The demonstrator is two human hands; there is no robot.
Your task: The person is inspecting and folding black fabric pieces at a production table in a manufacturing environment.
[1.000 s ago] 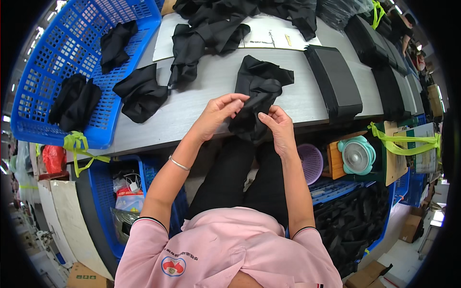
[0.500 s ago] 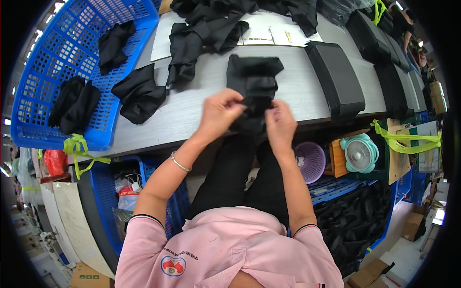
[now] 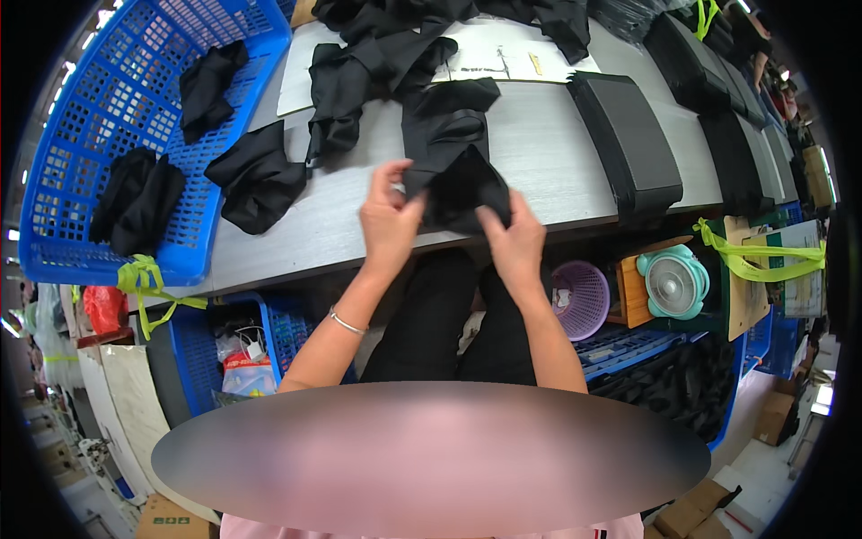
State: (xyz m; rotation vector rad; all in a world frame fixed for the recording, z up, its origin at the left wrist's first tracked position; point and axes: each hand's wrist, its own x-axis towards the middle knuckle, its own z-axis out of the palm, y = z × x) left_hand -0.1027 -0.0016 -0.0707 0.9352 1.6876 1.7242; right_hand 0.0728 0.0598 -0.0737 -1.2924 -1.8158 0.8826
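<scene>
A black fabric piece (image 3: 446, 144) lies on the near part of the grey table, its near end raised and opened out into a dark fold or pocket. My left hand (image 3: 391, 214) grips its left side, fingers curled at the edge. At the right side of the fold, my right hand (image 3: 518, 241) pinches the cloth, its thumb on the near face and its fingers partly hidden behind. To the left, a loose crumpled black piece (image 3: 259, 177) rests on the table, apart from my hands.
A blue plastic basket (image 3: 144, 269) with black pieces stands at the left. More black fabric (image 3: 377, 67) is heaped over a white board (image 3: 489, 63) at the back. A stack of black panels (image 3: 631, 135) stands at the right. Below sit a purple bin (image 3: 582, 301) and a teal fan (image 3: 675, 281).
The black piece has shifted left and away from me, over the table's edge onto its top. Its near end now stands opened. My left hand has moved left and my right hand slightly nearer.
</scene>
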